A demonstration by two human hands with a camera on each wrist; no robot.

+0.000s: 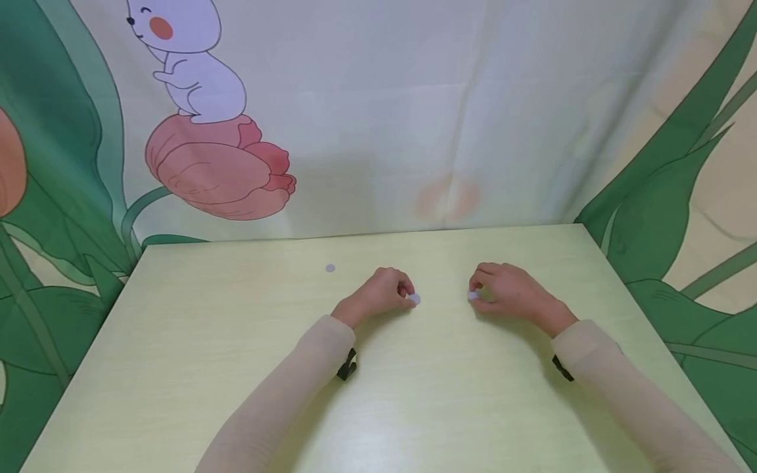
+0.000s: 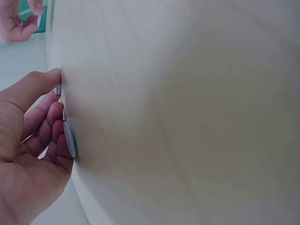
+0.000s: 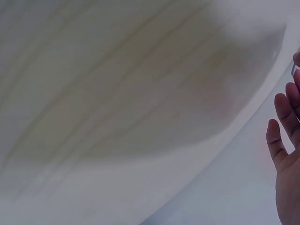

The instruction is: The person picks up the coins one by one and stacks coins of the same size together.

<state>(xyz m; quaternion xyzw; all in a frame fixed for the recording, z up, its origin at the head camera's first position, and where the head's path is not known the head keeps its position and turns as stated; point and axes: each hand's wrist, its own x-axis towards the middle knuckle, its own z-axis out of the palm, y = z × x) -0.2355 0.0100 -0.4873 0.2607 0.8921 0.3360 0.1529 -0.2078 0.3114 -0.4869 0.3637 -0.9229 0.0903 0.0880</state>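
Note:
In the head view my left hand is low over the table, pinching a silvery coin by its fingertips. The left wrist view shows thin coin edges at the tip of the thumb. More coins sit against the curled rear fingers of that hand, near the tabletop. Across from it, my right hand pinches another coin between thumb and forefinger. Only part of this hand enters the right wrist view, its other fingers loosely bent. A single coin lies flat on the table behind the left hand.
The pale wooden table has its far edge against a hanging printed cloth with a white animal and a pink flower. Green leaf prints flank the right side. Both forearms reach in from the near edge.

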